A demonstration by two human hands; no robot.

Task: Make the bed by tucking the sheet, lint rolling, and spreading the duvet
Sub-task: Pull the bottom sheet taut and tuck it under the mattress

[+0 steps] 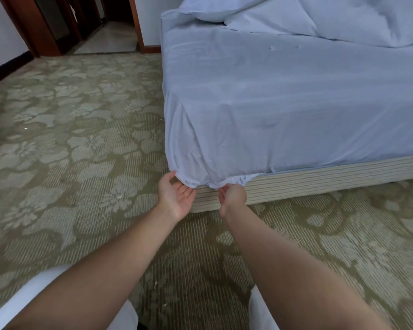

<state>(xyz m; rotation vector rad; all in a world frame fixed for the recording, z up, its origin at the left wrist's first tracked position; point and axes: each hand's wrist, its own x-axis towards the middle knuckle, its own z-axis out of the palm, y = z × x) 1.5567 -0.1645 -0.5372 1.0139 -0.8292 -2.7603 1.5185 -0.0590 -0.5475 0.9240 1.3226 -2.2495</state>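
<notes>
I'm tucking the sheet (pixel 260 110) at the mattress's near corner. My left hand (pixel 177 194) lies palm-up, fingers under the bunched hem; my right hand (pixel 233 195) pinches the hem beside it. Next, push it between mattress and bed base (pixel 320 181) (duvet (pixel 332 17) waits heaped at the head).

Both hands — left hand (pixel 177 195) palm-up, right hand (pixel 233 195) pinching — at the sheet (pixel 272 110) corner.
</notes>
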